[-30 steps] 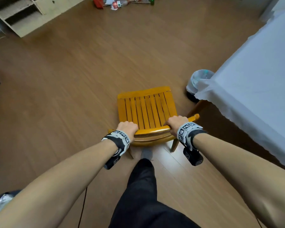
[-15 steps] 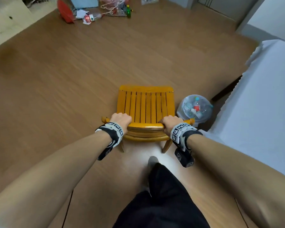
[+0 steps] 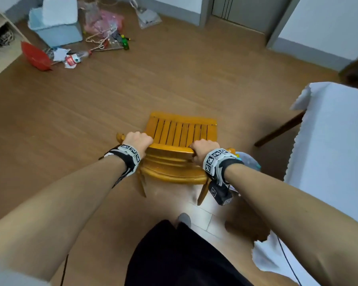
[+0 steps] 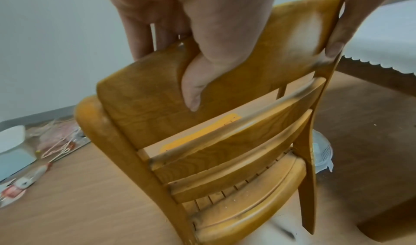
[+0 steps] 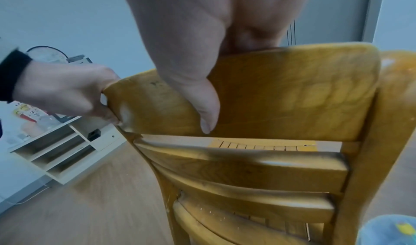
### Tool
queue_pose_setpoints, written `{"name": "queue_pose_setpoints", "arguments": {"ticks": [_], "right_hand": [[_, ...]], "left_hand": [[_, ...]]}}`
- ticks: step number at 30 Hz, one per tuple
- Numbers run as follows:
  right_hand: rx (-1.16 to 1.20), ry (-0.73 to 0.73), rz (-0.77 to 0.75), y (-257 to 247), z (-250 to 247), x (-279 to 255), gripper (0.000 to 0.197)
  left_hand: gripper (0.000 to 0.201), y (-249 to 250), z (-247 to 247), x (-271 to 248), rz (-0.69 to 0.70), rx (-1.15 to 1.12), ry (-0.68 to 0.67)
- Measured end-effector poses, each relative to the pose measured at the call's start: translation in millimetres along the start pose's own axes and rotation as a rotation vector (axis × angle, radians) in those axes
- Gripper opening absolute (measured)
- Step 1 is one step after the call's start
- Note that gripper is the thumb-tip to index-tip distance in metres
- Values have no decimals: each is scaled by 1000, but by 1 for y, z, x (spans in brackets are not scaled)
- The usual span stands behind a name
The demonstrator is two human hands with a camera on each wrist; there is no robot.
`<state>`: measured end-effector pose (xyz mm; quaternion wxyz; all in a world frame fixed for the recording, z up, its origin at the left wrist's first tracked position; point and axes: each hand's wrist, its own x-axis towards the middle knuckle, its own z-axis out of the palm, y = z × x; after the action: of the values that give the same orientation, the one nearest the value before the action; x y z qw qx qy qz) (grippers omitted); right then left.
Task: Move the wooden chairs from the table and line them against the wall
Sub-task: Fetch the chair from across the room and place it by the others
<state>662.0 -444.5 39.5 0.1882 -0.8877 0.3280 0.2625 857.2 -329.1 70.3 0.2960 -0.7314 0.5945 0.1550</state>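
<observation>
I've got one chair [image 3: 180,133] in hand, approx. mid-floor, just left of the table [image 3: 337,145]. Left hand [image 3: 137,141] is wrapped over the top rail near its left end, thumb on the back face, fingers over the front. Right hand [image 3: 203,148] is clamped on the same rail toward the right end, same way. So both grips are closed on the chair back, not loose.

Can't tell if the legs are on the floor [image 3: 91,120] or lifted; the left wrist view hints at a slight tilt, no more.

Progress, as I judge it: early. This chair is clear of the table but not at a wall yet. The walls [image 3: 329,23] sit far ahead, past open floor, w/ clutter [image 3: 103,36] and a blue bin [image 3: 54,27] along the far-left stretch. No chairs are lined up there in view. A dark wooden piece [image 3: 277,131] pokes out from under the tablecloth; could be another chair or a table leg, can't say which.

Left to do: carry this one to a free bit of wall, set it down, then go back for whatever others remain at the table. Small basket [image 3: 249,164] sits by my right wrist, close to the chair's rear leg.
</observation>
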Motion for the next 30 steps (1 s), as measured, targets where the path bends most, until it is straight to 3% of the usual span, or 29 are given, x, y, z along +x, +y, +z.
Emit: {"name": "queue_pose_setpoints", "arguments": {"ticks": [5, 15, 22, 30], "right_hand": [[20, -18, 51, 22, -33, 50, 25], [155, 5, 276, 100, -132, 157, 27], [244, -14, 420, 175, -174, 194, 25], [314, -4, 527, 299, -214, 234, 27]], "left_hand": [[27, -28, -42, 73, 104, 98, -37], [22, -64, -154, 251, 299, 142, 88], [25, -38, -229, 363, 466, 238, 133], [19, 26, -323, 475, 579, 304, 138]]}}
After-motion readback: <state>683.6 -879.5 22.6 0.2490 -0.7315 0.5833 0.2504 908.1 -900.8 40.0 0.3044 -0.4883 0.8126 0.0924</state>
